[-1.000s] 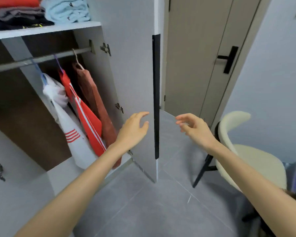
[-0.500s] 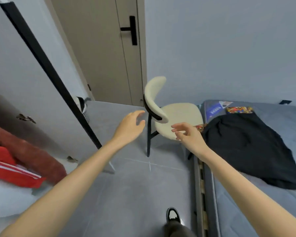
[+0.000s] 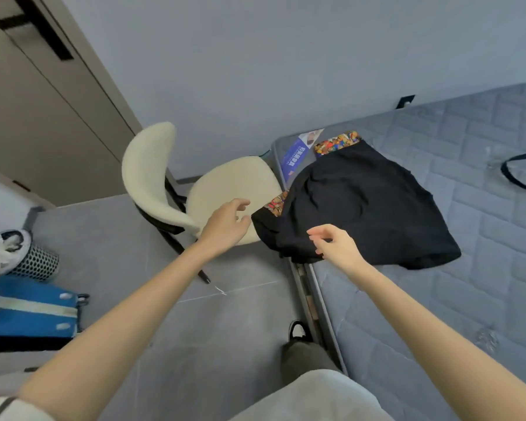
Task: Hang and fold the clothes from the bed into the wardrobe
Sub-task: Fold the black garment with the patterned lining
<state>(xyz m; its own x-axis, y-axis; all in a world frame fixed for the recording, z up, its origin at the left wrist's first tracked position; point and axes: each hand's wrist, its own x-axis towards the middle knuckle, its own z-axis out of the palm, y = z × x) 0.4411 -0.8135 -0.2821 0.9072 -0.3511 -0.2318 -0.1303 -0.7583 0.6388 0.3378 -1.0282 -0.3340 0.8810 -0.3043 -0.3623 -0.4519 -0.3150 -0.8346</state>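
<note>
The grey quilted bed [image 3: 438,299] fills the right side, its near edge running along the grey tiled floor [image 3: 240,329]. A beige door [image 3: 37,123] with a black handle stands at the upper left. A cream chair [image 3: 234,183] on dark legs stands just beside the corner of the bed, with its curved back toward the door.

The black garment [image 3: 362,208], the one piece of clothing in view, lies spread flat on the bed near that corner. It has bright patterned trim at two of its edges, and its near corner hangs a little over the side of the mattress toward the chair seat. A blue label [image 3: 295,153] shows on the mattress just beyond it.

A blue bag [image 3: 28,311] sits on the floor at the left, with a mesh bin [image 3: 37,264] behind it. Part of a black hanger [image 3: 504,171] lies on the bed at the far right.

Both bare arms reach forward. The left hand [image 3: 225,226] hangs over the front edge of the chair seat, its grip apart, fingers spread and holding nothing. The right hand [image 3: 337,247] is over the near edge of the black garment, its grip apart too, fingers loosely bent. Whether it touches the cloth cannot be told. A dark shoe [image 3: 298,329] stands by the bed frame.
</note>
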